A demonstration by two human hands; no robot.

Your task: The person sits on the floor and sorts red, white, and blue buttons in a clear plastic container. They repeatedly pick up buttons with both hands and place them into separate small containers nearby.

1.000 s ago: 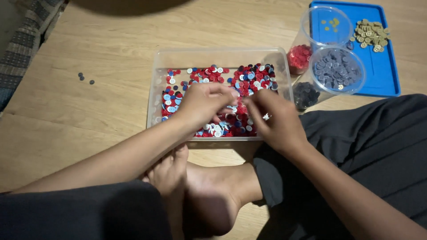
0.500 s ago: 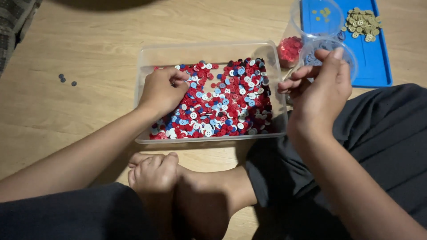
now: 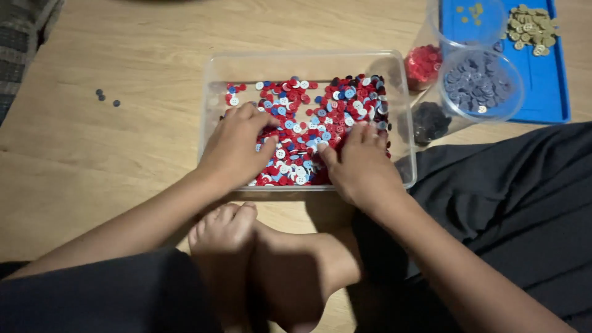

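**Both hands down in a bin of mixed buttons**

Wooden floor (image 3: 123, 55), light plank, dim lighting, person sitting on it with bare feet (image 3: 246, 259) crossed just below the bin and black trousers (image 3: 512, 203) on the right.

Clear plastic bin (image 3: 308, 61), rectangular, sits centre frame on the floor. Inside: loose layer of red, white and blue buttons (image 3: 320, 111), filling most of the bottom, thinner along the far wall.

Left hand (image 3: 237, 148) is palm-down in the left half of the bin, fingers loosely spread and slightly curled, resting flat on the buttons. Cannot tell if anything is pinched under it.

Right hand (image 3: 361, 163) is palm-down in the right half near the front wall, fingers close together, tips touching the buttons. Nothing visibly pinched; underside hidden. The two hands sit near each other, not touching.

Right of the bin: small clear cup of red buttons (image 3: 422, 65) just beside the bin's far right corner; clear round tub of grey-blue buttons (image 3: 481, 83) next to it; dark pile of black buttons (image 3: 430, 121) in a clear cup near the bin's right wall. Blue tray (image 3: 549, 86) behind them holds a heap of tan buttons (image 3: 531, 28), plus another clear tub (image 3: 468, 18) with a few yellow pieces.

Three stray dark buttons (image 3: 105, 97) lie on the floor, well left of the bin. Patterned fabric (image 3: 24, 37) at the top left edge.
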